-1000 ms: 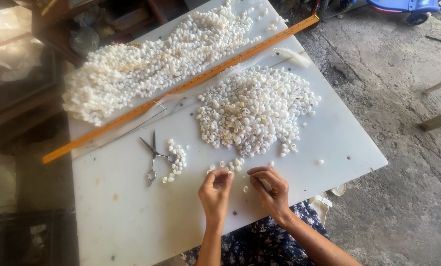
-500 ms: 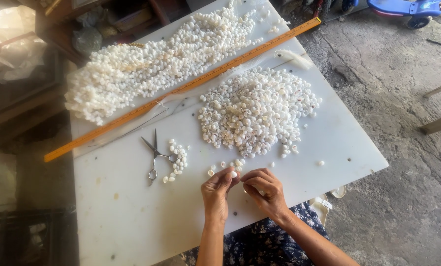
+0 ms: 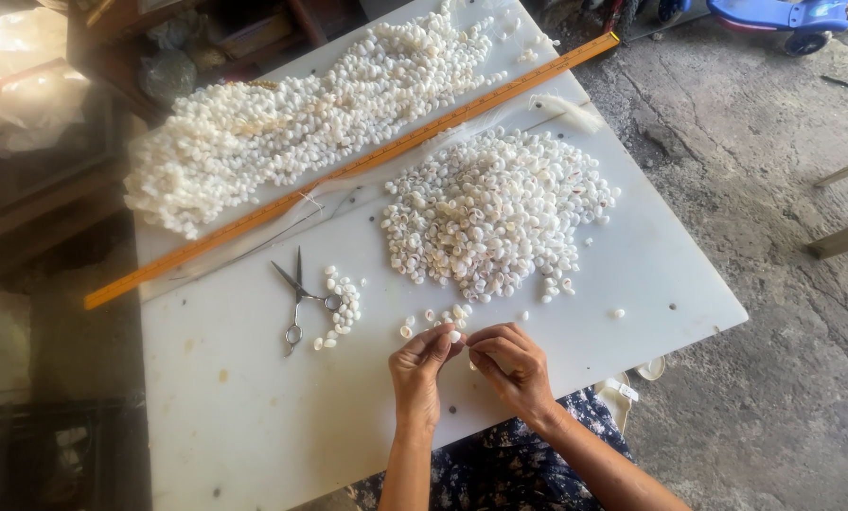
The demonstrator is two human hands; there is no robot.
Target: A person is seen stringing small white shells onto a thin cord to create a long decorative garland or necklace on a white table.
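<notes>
My left hand (image 3: 417, 368) and my right hand (image 3: 511, 365) meet fingertip to fingertip over the near edge of a white table (image 3: 254, 416). The left fingers pinch a small white shell (image 3: 454, 336). The right fingers are closed against it; what they hold is too small to see. A large loose pile of white shells (image 3: 495, 213) lies just beyond my hands. Several single shells (image 3: 433, 317) lie in front of my fingers. A short row of strung shells (image 3: 344, 308) curves beside a pair of scissors (image 3: 298, 296) to the left.
A long orange ruler (image 3: 367, 161) runs diagonally across the table, with pale thread (image 3: 566, 109) lying along it. Behind it spreads a big heap of strung shells (image 3: 282, 128). Concrete floor (image 3: 774, 189) lies to the right, with a blue ride-on toy (image 3: 774, 14) at the top.
My two hands have come together, the right fingertips now against the shell pinched in the left. The view has shifted slightly. Nothing on the table has moved.
</notes>
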